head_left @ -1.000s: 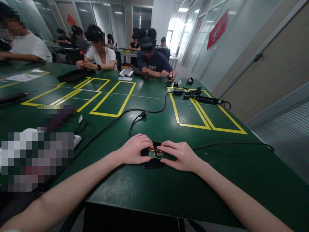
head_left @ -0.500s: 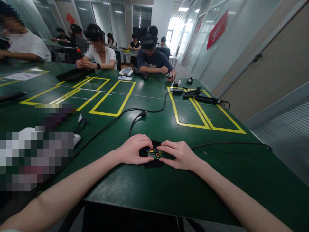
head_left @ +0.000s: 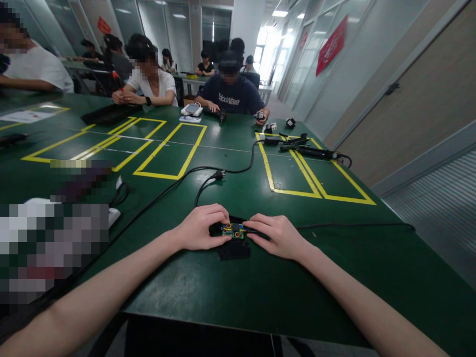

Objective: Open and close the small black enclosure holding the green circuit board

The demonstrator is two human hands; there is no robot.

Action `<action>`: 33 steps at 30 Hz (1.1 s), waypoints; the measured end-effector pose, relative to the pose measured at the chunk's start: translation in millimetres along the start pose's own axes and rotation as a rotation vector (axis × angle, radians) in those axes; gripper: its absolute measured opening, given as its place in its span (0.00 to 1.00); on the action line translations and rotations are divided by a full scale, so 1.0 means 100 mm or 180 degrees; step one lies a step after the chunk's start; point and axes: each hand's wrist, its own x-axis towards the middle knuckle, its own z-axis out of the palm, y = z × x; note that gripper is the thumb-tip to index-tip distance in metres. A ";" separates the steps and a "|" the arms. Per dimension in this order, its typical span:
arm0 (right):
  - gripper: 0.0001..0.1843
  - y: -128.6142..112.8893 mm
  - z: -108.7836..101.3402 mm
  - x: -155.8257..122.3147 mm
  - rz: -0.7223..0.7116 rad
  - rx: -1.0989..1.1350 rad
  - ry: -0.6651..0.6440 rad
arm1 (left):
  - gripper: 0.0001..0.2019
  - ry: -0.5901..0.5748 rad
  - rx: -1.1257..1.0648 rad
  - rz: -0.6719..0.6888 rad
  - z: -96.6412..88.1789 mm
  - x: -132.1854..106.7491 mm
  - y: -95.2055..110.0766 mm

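Note:
A small green circuit board (head_left: pixel 233 231) with copper-wound coils on it is held between my two hands. My left hand (head_left: pixel 203 227) grips its left end, thumb at the near edge and fingers curled at the far edge. At the right end, my right hand (head_left: pixel 273 235) pinches the board with thumb and fingers. Under and in front of the board lies a black piece (head_left: pixel 234 250), flat on the green table. A black cable (head_left: pixel 353 225) runs off to the right from behind my right hand. Another black cord, ending in a plug (head_left: pixel 218 174), leads away beyond my left hand.
Yellow tape rectangles (head_left: pixel 174 176) mark the green table (head_left: pixel 297 297). A black tool with a cord (head_left: pixel 316 151) lies at the far right. A blurred-out area (head_left: pixel 55 248) covers things at my left. Across the table a person (head_left: pixel 230 96) in a dark shirt handles small parts.
The board has come slightly left and up off the black piece, more of which now shows in front. Both hands keep their hold. The person opposite has lowered one hand towards a power drill.

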 end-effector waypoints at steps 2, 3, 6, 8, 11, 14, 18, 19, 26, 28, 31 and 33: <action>0.13 0.00 0.01 0.00 -0.0011 -0.0032 0.0006 | 0.08 -0.0064 -0.0028 -0.0081 0.00 -0.01 0.00; 0.14 0.00 0.01 0.00 -0.0004 -0.0052 -0.0016 | 0.08 -0.0087 -0.0043 -0.0110 0.00 -0.01 0.00; 0.15 0.00 0.00 0.00 0.0051 -0.0060 -0.0149 | 0.09 -0.0151 -0.0085 -0.0156 0.00 -0.02 0.00; 0.15 0.00 0.00 0.00 0.0060 -0.0028 -0.0200 | 0.09 -0.0199 -0.0099 -0.0180 0.00 -0.02 0.00; 0.14 0.00 0.00 0.00 0.0065 0.0039 -0.0199 | 0.09 -0.0236 -0.0140 -0.0220 -0.01 -0.02 0.00; 0.10 0.00 0.01 0.00 0.0149 0.0107 -0.0281 | 0.09 -0.0209 -0.0185 -0.0210 0.00 -0.01 -0.01; 0.07 0.02 0.03 -0.01 0.0296 0.0030 -0.0461 | 0.09 -0.0209 -0.0174 -0.0143 0.00 -0.01 -0.01; 0.07 0.03 0.04 -0.01 0.0346 0.0005 -0.0494 | 0.09 -0.0206 -0.0170 -0.0129 0.00 -0.01 -0.01; 0.16 0.04 0.06 -0.02 0.0776 -0.0051 -0.0576 | 0.10 -0.0220 -0.0150 -0.0146 0.00 -0.01 0.04; 0.20 0.03 0.07 -0.02 0.0833 -0.0062 -0.0622 | 0.10 -0.0229 -0.0128 -0.0186 0.00 0.00 0.04; 0.22 0.03 0.07 -0.01 0.0874 -0.0060 -0.0593 | 0.10 -0.0228 -0.0062 -0.0249 -0.01 0.00 0.03; 0.20 0.02 0.07 -0.01 0.0851 -0.0024 -0.0468 | 0.10 -0.0202 -0.0003 -0.0285 -0.02 0.00 0.03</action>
